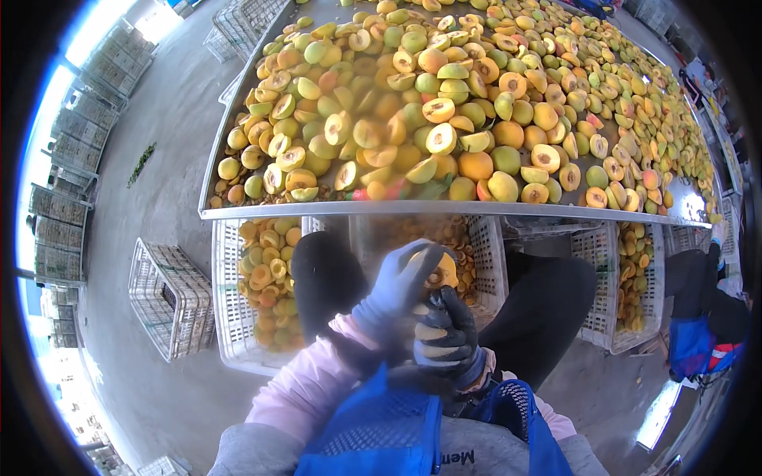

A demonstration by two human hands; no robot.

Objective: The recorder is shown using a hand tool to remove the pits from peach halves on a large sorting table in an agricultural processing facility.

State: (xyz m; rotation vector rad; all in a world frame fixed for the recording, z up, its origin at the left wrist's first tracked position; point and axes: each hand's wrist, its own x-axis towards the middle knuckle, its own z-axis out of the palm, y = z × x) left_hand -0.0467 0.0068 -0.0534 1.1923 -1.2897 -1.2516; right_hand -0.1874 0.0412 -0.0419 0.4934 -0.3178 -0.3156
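My left hand (394,287), in a light blue glove with dark fingers, is closed on a cut yellow peach half (444,272), its inner face partly showing. Just below and to the right, my right hand (446,343), in a glove with a black coating, is curled into a fist close against the fruit. Whatever its fingers wrap around is hidden. Both hands are over my lap, in front of the metal table's rim (444,208). Many peach halves (441,139), some with pits showing, are heaped on that table beside several rounder-looking peaches (475,165).
Under the table's edge, a white crate (238,337) of peach halves stands left of my knee, a second crate (494,262) between my legs and a third (607,317) at right. Another crate (171,293) sits on the floor. Stacked crates (59,214) line the left; a person (706,317) sits far right.
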